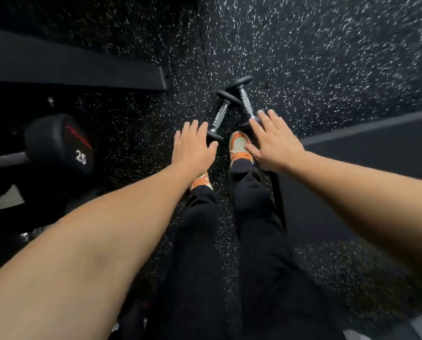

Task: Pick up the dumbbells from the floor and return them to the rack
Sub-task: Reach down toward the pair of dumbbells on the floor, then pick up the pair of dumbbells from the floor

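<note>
Two small dumbbells with chrome handles and black ends lie side by side on the speckled black floor, just ahead of my feet. My left hand hovers open, fingers spread, over the near end of the left dumbbell. My right hand is open too, its fingers covering the near end of the right dumbbell. Neither hand holds anything. The rack shows as a dark bar at the left, with a black 25 dumbbell resting on it.
My orange shoes and black trousers stand right below the hands. A dark raised platform or mat edge runs along the right. Speckled rubber floor stretches ahead.
</note>
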A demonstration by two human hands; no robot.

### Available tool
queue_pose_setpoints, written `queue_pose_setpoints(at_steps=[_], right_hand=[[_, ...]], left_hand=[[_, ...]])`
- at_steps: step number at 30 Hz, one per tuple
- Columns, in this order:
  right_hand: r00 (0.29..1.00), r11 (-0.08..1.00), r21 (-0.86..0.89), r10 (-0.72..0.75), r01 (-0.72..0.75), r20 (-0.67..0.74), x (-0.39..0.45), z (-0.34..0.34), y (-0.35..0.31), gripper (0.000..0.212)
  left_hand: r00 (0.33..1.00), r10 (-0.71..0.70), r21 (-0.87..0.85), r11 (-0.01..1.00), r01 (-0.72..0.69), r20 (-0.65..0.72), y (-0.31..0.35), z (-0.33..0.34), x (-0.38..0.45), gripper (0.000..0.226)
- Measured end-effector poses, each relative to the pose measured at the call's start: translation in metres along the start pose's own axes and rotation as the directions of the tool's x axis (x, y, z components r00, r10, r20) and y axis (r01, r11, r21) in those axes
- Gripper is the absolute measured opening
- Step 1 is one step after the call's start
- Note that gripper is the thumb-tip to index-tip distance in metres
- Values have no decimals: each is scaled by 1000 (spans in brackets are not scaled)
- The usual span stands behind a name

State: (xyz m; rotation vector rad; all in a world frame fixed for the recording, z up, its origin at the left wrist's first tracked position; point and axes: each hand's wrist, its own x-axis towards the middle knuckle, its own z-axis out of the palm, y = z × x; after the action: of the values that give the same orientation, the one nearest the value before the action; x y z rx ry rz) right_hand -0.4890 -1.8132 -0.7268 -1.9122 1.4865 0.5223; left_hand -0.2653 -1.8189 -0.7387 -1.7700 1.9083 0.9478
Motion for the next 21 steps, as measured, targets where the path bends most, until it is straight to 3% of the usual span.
queue_pose_setpoints(at_steps=[5,9,15,21], right_hand=[[998,999,-42,-1,4,66,95,38,51,78],[985,998,-31,61,-57,162,167,92,90,75],[952,952,178,206,-248,226,248,161,120,60],[928,828,424,294,-367,231,299,194,122,77]], left_hand=[[1000,8,-20,1000,-8,10,2,58,90,63],[998,-15,-144,989,24,62,0,119,164,61],[987,-118,-324,934,148,113,0,193,245,63],[947,-255,-458,830,318,196,-3,233,299,48]])
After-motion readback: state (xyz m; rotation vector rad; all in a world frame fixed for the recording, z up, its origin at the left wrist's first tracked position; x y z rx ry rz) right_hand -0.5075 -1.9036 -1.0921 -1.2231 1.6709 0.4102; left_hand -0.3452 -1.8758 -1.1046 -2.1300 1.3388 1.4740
